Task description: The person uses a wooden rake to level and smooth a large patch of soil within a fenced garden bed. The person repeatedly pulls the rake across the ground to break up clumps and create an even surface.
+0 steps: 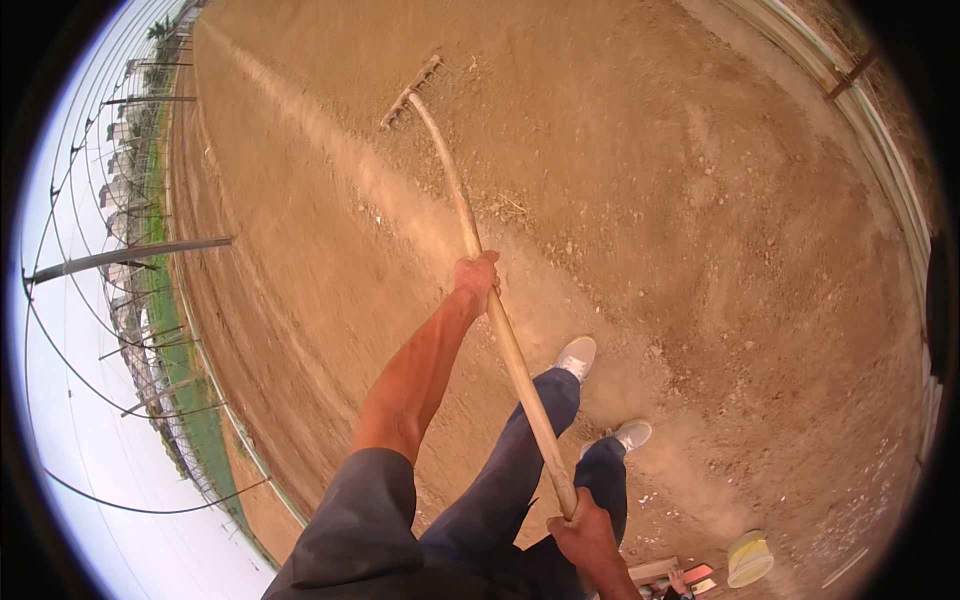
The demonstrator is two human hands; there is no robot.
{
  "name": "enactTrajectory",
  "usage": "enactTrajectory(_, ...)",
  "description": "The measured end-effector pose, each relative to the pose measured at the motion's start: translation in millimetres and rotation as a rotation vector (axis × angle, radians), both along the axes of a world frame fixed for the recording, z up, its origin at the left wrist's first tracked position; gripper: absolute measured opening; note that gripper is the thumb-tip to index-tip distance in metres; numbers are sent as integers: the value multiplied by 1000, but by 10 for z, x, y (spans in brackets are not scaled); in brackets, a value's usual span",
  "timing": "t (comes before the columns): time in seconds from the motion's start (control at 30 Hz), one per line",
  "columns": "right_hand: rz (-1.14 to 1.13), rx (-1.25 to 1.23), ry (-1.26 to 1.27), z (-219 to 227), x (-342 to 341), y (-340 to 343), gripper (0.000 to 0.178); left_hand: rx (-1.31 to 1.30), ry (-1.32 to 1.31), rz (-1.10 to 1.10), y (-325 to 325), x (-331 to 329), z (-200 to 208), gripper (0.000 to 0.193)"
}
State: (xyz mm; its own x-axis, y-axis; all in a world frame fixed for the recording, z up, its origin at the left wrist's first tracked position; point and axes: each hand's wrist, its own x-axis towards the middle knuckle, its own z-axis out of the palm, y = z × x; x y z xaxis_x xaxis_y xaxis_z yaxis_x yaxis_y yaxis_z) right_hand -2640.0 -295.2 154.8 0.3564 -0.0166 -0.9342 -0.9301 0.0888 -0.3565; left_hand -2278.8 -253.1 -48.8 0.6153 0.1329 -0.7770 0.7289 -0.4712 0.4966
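A rake [518,368] with a long wooden handle slants across the middle of the head view. Its toothed head [411,93] rests on the brown soil at the far side, among small clods. My left hand [477,280] is closed around the handle about halfway along, with the arm stretched forward. Close to my body, my right hand [585,530] grips the handle's near end. Between the two hands the shaft passes over my trouser leg.
Bare loose soil [640,180] spreads around my white shoes [577,357]. A yellowish bucket [750,560] stands at the lower right, beside a red object [690,577]. Frame hoops and posts [130,258] line the left; a pale rail [840,90] edges the right.
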Motion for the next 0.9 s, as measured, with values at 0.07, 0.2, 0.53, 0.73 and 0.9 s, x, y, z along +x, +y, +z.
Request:
enactTrajectory(0.07,4,29,35,43,-324,-57,35,45,-24,-186,-66,-217,49,25)
enactTrajectory(0.2,65,71,138,197,-1133,-252,39,131,-134,-222,-185,-791,-81,31)
enactTrajectory(0.53,233,-96,204,196,-4085,-595,36,114,7,-168,-595,-3551,-380,26)
enactTrajectory(0.73,-66,-509,-119,606,-5573,-604,39,39,124,-21,-733,-5419,-115,23)
enactTrajectory(0.9,-73,-304,339,1046,-7585,300,33,-43,405,-36,-501,-6917,164,17)
